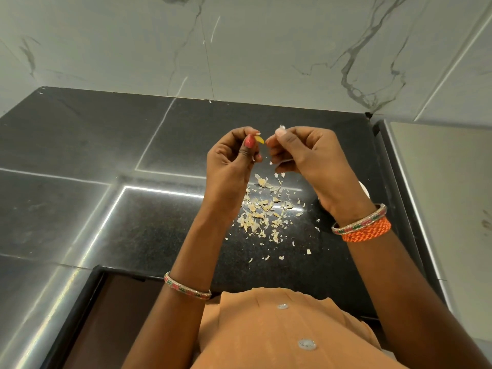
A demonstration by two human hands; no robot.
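Observation:
My left hand (231, 158) pinches a small yellowish garlic clove (259, 140) between thumb and fingertips, raised above the black counter (149, 230). My right hand (306, 153) is close beside it, fingers curled, pinching a thin white scrap of peel (281, 127) at its fingertips. The two hands' fingertips are almost touching. Below them a loose pile of pale garlic skins (262, 211) lies scattered on the counter.
A white marble-look tiled wall (239, 43) stands behind the counter. A pale ledge (447, 187) runs along the right edge. A dark recess (117, 310) opens at the counter's near left. A white object (364, 188) shows partly behind my right wrist.

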